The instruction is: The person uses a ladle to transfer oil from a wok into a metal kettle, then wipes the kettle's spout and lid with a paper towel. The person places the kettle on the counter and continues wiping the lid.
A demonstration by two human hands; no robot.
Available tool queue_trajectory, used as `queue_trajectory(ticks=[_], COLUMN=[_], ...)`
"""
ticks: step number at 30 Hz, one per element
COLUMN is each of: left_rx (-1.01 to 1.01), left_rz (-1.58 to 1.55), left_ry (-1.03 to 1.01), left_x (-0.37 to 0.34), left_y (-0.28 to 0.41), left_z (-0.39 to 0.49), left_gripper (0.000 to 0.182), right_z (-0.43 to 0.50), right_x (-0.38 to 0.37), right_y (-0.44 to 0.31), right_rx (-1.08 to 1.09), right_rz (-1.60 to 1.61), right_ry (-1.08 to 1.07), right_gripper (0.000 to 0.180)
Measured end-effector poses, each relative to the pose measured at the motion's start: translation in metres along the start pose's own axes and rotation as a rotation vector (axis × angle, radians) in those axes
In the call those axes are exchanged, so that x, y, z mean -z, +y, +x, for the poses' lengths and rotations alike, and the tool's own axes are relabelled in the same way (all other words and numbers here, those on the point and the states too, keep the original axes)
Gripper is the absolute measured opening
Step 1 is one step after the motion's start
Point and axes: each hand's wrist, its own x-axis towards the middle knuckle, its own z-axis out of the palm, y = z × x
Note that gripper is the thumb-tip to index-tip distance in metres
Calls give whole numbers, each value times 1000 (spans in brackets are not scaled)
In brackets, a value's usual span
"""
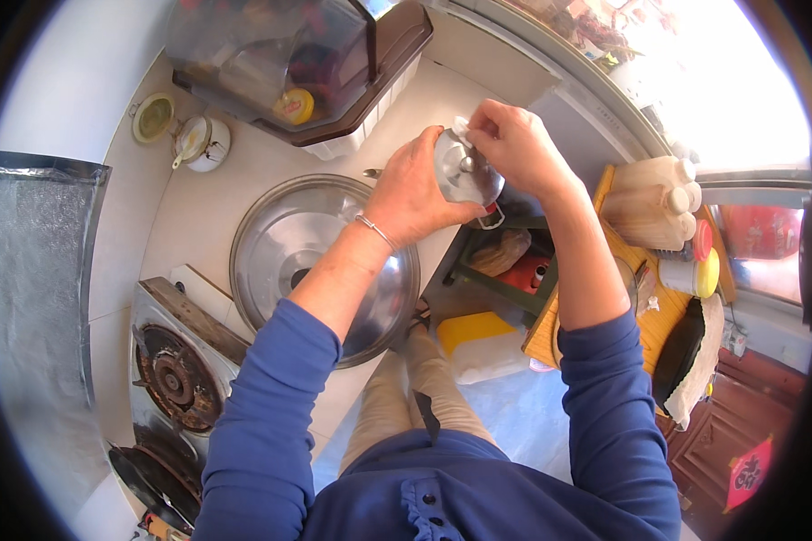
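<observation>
My left hand (413, 193) grips a small round metal lidded container (465, 172) by its sides, the thumb near its lower edge. The lid is shiny, with a knob in its middle. At the upper rim of the container, my right hand (507, 138) pinches a piece of white tissue or cloth (461, 128) against it. A red and white wire handle (492, 218) shows just below the container; I cannot tell whether it belongs to it. Under my left forearm lies a large round metal lid (264, 250) on the tiled counter.
A brown-lidded plastic box (406, 47) stands at the back. At the left are a white enamel mug (210, 152) and a gas stove (176, 379). At the right, a wooden table (548, 331) holds plastic bottles (649, 203) and a black pan (680, 358). A yellow-topped jug (480, 345) stands below.
</observation>
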Motion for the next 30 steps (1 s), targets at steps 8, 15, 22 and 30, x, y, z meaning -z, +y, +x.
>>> queue_trajectory(ticks=[8,15,22,30], left_rx=[156,145,174,227], left_rz=[-145,-290,-358,-350], left_ry=[-3,82,171,145], left_x=[-3,-21,-37,-33], left_y=[13,0,-6,-4], left_z=[-6,-13,-15,-16], left_gripper=[91,103,97,105], right_z=[18,-11,-17,22], right_x=[-8,-2,-6,-16], right_y=[-14,-33,-22,-10], right_rx=[235,493,550,237], right_rz=[-137,-351,-300,-292], right_ry=[-198,-324,-192,-11], right_gripper=[10,3,5,14])
